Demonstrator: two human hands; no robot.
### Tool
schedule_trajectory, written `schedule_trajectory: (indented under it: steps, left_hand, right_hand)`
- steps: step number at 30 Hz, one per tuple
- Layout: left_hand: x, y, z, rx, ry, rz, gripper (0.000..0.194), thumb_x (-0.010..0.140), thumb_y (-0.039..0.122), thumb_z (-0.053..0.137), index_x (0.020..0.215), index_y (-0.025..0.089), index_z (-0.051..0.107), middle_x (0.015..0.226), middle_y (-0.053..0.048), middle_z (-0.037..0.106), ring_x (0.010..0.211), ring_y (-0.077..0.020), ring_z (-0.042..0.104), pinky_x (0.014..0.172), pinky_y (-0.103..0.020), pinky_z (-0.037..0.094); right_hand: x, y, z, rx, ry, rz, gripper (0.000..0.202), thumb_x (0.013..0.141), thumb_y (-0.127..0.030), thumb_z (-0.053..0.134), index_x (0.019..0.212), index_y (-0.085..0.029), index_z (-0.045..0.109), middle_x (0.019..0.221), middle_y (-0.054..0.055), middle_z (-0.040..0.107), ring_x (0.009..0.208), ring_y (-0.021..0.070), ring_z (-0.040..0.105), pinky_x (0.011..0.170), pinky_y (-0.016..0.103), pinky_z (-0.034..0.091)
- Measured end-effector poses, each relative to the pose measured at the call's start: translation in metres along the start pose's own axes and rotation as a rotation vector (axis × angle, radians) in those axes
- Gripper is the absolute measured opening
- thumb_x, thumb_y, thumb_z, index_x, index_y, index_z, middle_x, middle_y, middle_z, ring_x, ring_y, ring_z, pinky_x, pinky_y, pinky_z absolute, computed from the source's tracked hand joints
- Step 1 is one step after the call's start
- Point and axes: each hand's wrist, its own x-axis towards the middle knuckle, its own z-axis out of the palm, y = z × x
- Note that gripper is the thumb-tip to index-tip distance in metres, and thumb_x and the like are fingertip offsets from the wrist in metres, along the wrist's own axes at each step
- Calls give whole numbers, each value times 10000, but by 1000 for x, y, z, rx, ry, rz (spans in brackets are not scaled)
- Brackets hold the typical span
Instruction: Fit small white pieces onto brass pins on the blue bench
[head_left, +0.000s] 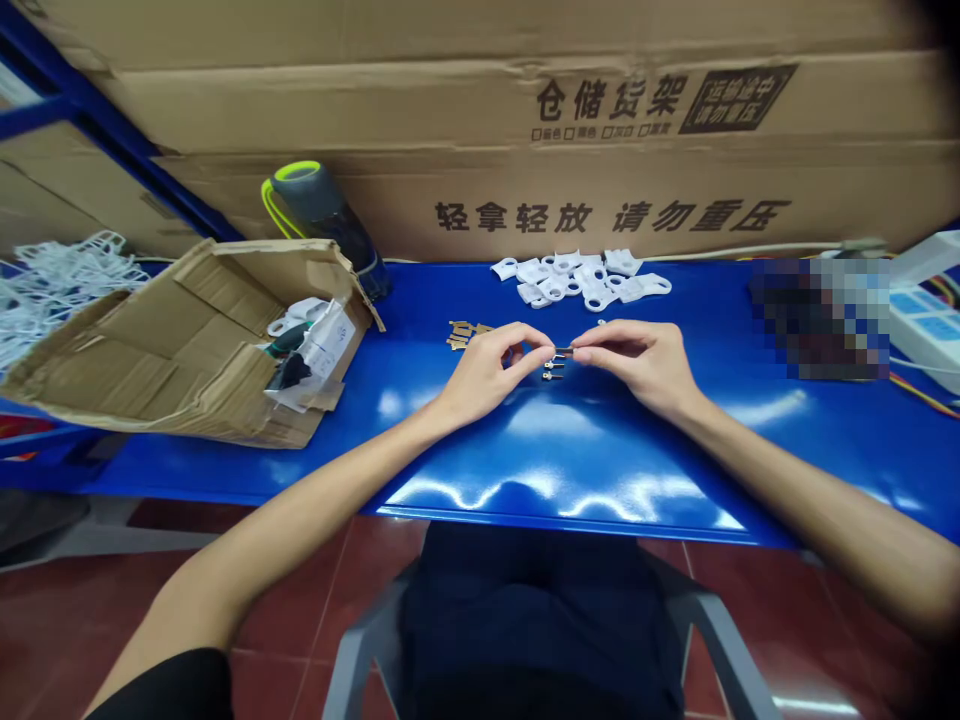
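Note:
Fingertips of my left hand [491,372] and my right hand [641,362] meet over the blue tabletop. Between them they pinch a small slim dark piece [565,352]; its exact kind is too small to make out. Just below the fingers lie a few similar small pieces [553,371] with pale, metallic-looking ends and dark shafts. Several flat brass-coloured pieces [460,336] rest behind my left hand, which partly hides them. Farther back is a loose pile of white plastic pieces with round holes [577,277].
An open cardboard box [172,340] on the left holds white parts, a green-and-black item and a labelled bag. Behind it stands a dark cylinder with a lime rim [322,210]. White looped pieces [67,290] lie far left. A white device with wires [926,310] sits right.

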Motion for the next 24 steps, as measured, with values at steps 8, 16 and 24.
schedule_trajectory:
  steps: [8, 16, 24]
  left_hand:
    - [0, -3, 2, -130, -62, -73, 329, 1008, 486, 695, 1024, 175, 802, 946, -39, 788, 746, -145, 603, 712, -283, 452]
    - [0, -6, 3, -156, -23, -66, 318, 995, 485, 721, 1009, 182, 818, 915, -35, 794, 720, -137, 603, 667, -277, 439]
    - [-4, 1, 3, 34, 103, 177, 224, 1040, 384, 688, 999, 189, 791, 955, -36, 791, 734, -134, 599, 766, -295, 492]
  right_hand:
    - [1, 2, -1, 60, -21, 44, 193, 756, -447, 955, 804, -298, 843, 828, 20, 814, 775, 254, 766, 762, 404, 633]
    - [-1, 3, -2, 74, -40, 80, 284, 724, -516, 970, 822, -285, 837, 835, 34, 816, 775, 257, 767, 757, 412, 640]
    - [0, 3, -3, 105, -39, 84, 271, 687, -484, 998, 795, -298, 834, 846, 32, 819, 809, 268, 772, 788, 432, 646]
